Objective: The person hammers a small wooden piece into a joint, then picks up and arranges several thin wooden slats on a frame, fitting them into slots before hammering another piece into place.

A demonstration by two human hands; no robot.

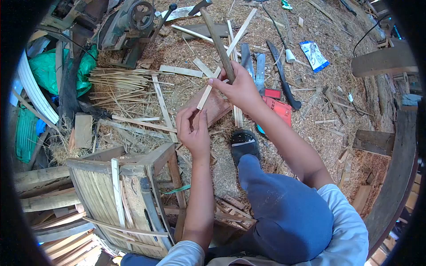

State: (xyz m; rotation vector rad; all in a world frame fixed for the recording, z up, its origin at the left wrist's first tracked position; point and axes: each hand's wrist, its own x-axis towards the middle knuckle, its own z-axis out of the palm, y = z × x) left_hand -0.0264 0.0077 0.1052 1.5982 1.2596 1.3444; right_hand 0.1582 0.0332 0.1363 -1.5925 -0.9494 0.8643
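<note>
Right hand (239,86) clenched around hammer (217,40) handle, hiding part of 1 wood strip (205,95). Left hand (194,131) fingers curled; contents too small, cannot tell.

I cannot make out whether the left hand (194,131) pinches anything between thumb and fingertips; anything there is too small to tell. The right hand (239,86) covers the lower end of the hammer (217,40) handle, and the hammer's head is partly clipped by the top edge. The wooden block (215,108) sits half hidden behind both hands. The right forearm covers part of the red box (279,108). I cannot read the print on the blue packet (314,55). The lens's dark rim swallows all four corners.
</note>
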